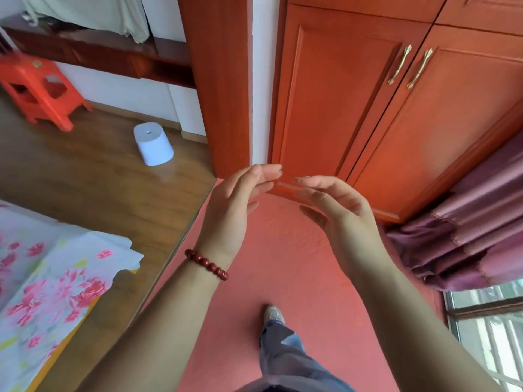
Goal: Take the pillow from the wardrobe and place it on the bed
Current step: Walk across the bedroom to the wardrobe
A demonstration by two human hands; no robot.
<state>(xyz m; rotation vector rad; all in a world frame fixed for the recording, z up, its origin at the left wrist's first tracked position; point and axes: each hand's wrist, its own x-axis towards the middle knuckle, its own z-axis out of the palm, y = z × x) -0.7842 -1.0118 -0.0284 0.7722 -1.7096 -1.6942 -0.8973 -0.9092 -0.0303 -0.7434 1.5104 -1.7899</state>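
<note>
Nothing legible on show. The red stool [36, 89], upper left of the frame, carries a small yellowish sticker [36, 63] on its seat, and it's too blurred to read.

Glossy wood wardrobe [368, 108]; brass-look handles [399, 65].

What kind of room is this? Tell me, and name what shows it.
Most likely a home bedroom: a tall wooden wardrobe with its doors closed, a floral-sheeted bed at the left, and a purple curtain beside a window.
</note>
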